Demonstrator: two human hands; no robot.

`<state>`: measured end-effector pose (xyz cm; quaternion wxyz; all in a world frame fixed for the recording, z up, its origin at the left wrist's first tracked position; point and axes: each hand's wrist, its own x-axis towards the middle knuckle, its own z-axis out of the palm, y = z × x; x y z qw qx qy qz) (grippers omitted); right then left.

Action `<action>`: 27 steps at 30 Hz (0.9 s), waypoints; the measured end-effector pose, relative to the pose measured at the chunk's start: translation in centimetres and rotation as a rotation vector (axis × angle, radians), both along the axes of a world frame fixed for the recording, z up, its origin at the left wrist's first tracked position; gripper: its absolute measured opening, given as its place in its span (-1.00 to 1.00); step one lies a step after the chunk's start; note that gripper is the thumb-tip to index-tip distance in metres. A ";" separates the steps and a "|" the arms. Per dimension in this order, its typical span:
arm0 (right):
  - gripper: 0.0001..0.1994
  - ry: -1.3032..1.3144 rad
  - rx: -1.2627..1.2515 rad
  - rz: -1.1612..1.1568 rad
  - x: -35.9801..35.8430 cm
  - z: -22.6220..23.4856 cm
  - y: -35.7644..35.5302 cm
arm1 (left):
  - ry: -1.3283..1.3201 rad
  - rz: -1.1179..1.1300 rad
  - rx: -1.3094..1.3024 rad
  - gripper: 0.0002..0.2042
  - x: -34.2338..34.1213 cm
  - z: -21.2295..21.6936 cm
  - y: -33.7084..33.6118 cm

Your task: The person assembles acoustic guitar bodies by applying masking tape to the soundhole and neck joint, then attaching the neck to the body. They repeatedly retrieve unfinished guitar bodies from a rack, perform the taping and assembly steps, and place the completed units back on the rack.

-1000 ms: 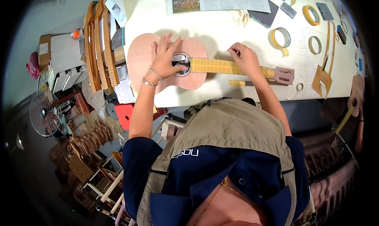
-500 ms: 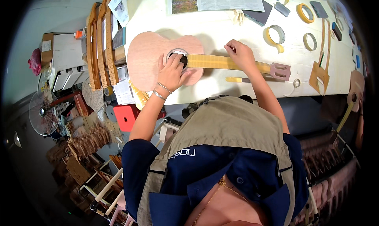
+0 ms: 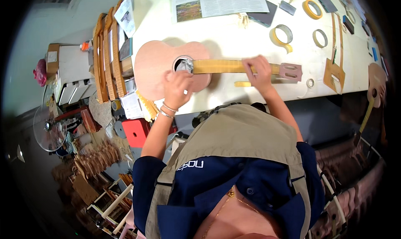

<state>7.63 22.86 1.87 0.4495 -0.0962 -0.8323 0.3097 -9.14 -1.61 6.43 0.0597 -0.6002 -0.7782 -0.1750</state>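
Observation:
An unfinished pale pink ukulele [image 3: 152,70] lies flat on the table, its neck to the right and its fingerboard [image 3: 223,66] covered in yellow tape. Crumpled grey material [image 3: 184,65] shows inside the round sound hole. My left hand [image 3: 177,88] rests on the body at the hole's lower edge with fingers curled together; what they pinch, if anything, is hidden. Further right, my right hand [image 3: 260,72] wraps its fingers over the taped neck, short of the slotted headstock [image 3: 290,71]. A yellow-ended strip [image 3: 242,84] lies just below the neck.
Beyond the neck lie tape rolls [image 3: 312,9], a newspaper [image 3: 221,5] and grey sanding blocks [image 3: 287,7]. A flat wooden jig [image 3: 335,76] is at the right. Several wooden necks [image 3: 107,59] stand at the left, above a red stool [image 3: 136,133].
My left hand has drawn back from inside the sound hole to its near edge, uncovering the grey material. My right hand has come down onto the neck. The whole view has shifted slightly.

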 end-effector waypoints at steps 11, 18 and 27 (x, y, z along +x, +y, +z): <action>-0.90 -0.496 -0.103 -0.879 17.5 -4.8 4.4 | -0.429 -0.038 -0.311 -0.57 0.4 1.0 12.2; -0.83 -0.809 0.147 -1.059 19.2 -6.5 8.8 | -1.038 0.003 0.688 -0.67 -3.6 17.1 6.1; -0.78 0.793 -1.594 0.251 22.4 -1.1 2.2 | -1.869 0.596 1.176 -0.84 2.8 -0.5 7.3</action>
